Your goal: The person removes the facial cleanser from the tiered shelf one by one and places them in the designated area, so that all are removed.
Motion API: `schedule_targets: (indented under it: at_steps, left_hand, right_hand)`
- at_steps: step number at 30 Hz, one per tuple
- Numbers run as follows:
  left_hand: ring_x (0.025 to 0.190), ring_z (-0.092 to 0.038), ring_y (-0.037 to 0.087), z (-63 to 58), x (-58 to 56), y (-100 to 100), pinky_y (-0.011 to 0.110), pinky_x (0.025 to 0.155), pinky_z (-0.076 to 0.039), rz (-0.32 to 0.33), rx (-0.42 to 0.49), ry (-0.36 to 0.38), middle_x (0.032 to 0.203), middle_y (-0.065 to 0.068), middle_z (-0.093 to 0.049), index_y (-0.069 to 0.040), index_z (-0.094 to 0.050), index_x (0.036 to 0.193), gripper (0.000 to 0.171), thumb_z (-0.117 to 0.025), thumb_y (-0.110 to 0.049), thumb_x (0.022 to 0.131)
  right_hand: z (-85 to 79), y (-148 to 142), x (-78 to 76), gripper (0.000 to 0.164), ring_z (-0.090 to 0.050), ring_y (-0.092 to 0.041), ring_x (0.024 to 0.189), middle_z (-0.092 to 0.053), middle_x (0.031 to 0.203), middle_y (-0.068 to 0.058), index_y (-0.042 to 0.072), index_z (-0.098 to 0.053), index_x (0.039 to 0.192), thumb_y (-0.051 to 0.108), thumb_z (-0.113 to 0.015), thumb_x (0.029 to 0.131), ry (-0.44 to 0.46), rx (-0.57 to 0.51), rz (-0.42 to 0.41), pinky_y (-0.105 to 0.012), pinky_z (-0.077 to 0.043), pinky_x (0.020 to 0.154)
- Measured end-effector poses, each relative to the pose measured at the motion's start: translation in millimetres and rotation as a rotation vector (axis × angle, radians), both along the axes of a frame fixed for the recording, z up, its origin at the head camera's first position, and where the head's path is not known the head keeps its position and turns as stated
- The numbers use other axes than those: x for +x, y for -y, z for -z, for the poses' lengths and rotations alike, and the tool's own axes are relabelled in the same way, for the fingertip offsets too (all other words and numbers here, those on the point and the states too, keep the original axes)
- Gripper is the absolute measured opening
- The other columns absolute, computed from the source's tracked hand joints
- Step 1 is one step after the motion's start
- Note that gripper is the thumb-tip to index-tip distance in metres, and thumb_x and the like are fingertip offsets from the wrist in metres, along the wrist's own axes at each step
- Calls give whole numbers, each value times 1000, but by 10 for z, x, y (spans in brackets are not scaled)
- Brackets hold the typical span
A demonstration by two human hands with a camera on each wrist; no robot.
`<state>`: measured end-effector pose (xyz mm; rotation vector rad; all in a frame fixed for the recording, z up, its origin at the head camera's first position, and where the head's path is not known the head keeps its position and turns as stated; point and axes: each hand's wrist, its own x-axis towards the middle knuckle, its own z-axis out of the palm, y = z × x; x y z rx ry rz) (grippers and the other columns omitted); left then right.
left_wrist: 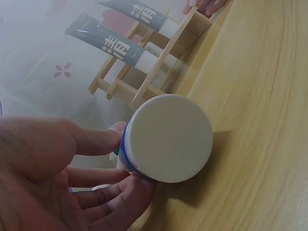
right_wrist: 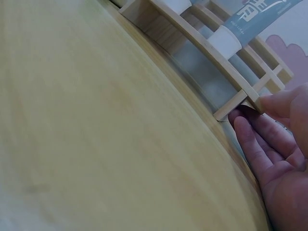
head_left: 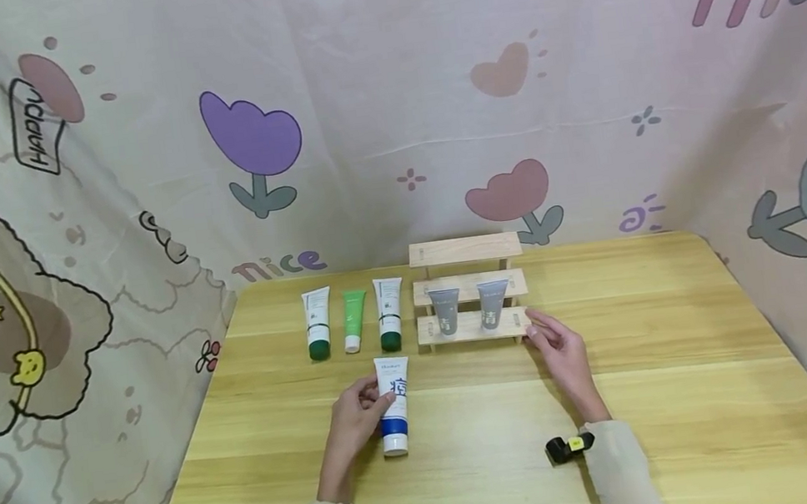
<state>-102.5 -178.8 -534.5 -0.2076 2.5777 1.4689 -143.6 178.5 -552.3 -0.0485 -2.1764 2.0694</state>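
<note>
A white squeeze tube [head_left: 392, 409] with a blue band and white cap is in my left hand [head_left: 357, 416], gripped between thumb and fingers. Its round cap [left_wrist: 171, 138] faces the left wrist camera. My right hand [head_left: 562, 354] pinches the right end of the lowest step of a three-tier wooden display stand [head_left: 464, 251]. In the right wrist view the thumb lies on the stand's edge and the fingers [right_wrist: 252, 147] reach beneath it. Two grey tubes, one on the left [head_left: 446, 311] and one on the right [head_left: 493, 304], stand cap-down on the lowest step.
Left of the stand, a white tube with green cap [head_left: 317, 323], a small green tube [head_left: 354, 321] and another white tube with green cap [head_left: 389, 314] stand in a row on the wooden table [head_left: 489, 460]. A printed cloth [head_left: 385, 103] hangs behind the table.
</note>
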Motion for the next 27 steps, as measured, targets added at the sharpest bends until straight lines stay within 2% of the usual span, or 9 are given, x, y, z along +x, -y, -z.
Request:
schedule_targets:
  at_steps: [4, 9, 14, 17, 20, 24, 27]
  left_hand:
    - [80, -58, 20, 3, -10, -21, 30, 63, -54, -1, 14, 10, 101, 11, -62, 7, -56, 140, 52, -71, -20, 98]
    - [84, -57, 21, -5, -12, -36, 29, 66, -52, -17, -1, 7, 104, 11, -61, 6, -55, 141, 53, -71, -18, 98]
    - [87, -57, 21, -38, -7, -27, 26, 65, -50, -23, -34, -48, 111, 13, -60, 4, -56, 141, 52, -73, -17, 96]
    - [89, -57, 22, -82, 1, -26, 29, 68, -51, -25, -51, -70, 113, 14, -61, 3, -57, 141, 51, -73, -17, 96]
    - [94, -58, 24, -130, -7, -52, 34, 77, -53, -40, -55, -97, 114, 15, -61, 2, -58, 140, 49, -72, -16, 96]
    - [101, -61, 27, -198, -46, -135, 40, 87, -54, -48, -31, -174, 117, 16, -63, -1, -60, 137, 44, -72, -13, 96]
    - [103, -62, 28, -232, -78, -210, 39, 87, -54, -35, 14, -214, 120, 17, -64, -2, -62, 135, 40, -71, -11, 97]
  right_hand:
    - [4, -18, 2, 37, -70, -38, 107, -66, 125, -28, -7, -59, 138, 2, -61, 102, -2, -4, 9, -30, -57, 90]
    - [2, -13, 2, 37, -70, -35, 107, -66, 124, -30, -9, -58, 137, 0, -60, 102, -8, -12, 6, -33, -57, 91]
    - [17, -11, -9, 38, -72, -25, 106, -65, 126, -29, -7, -58, 138, 3, -61, 102, -8, -19, -1, -35, -56, 93]
    - [26, -8, -19, 37, -72, -27, 106, -66, 126, -29, -7, -58, 138, 3, -61, 102, -15, -14, -1, -35, -56, 92]
    - [23, -7, -16, 37, -71, -33, 107, -66, 126, -29, -8, -58, 138, 2, -60, 102, -14, -13, -5, -35, -56, 92]
    - [10, -6, -8, 37, -71, -33, 107, -65, 126, -30, -9, -57, 138, 0, -60, 102, -18, -19, -6, -36, -56, 92]
    - [5, -5, -6, 37, -72, -30, 105, -66, 124, -30, -9, -58, 137, 0, -60, 102, -22, -19, -2, -36, -56, 91]
